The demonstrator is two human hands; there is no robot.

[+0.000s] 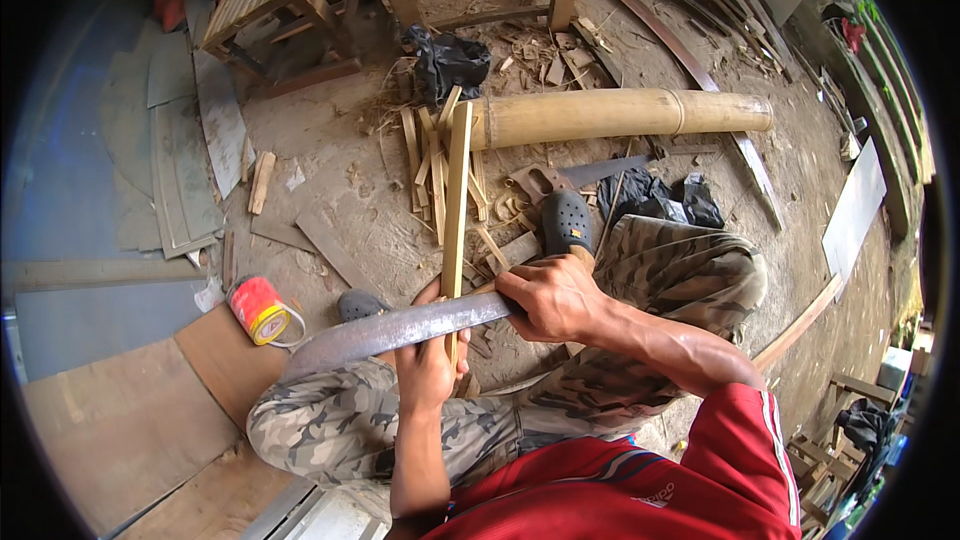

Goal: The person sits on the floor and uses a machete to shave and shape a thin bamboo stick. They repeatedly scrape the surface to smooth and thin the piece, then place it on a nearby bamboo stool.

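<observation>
Red shirt (600,495) closest, and this side of the bamboo culm (620,118), right hand (557,300) grips machete (400,328) across bamboo strip (456,190) clasped in left hand (428,365), likely trimming, next calling for a controlled stroke.

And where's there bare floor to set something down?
One mostly bare patch of brown dirt floor lies between the curved pale-grey sheet and the pale split bamboo strips. Another lies between the camouflage-trousered right knee and the flat white panel. Beyond the left hand it is crowded: those strips, the thick tan bamboo pole, brown-handled handsaw and black plastic bag.
</observation>
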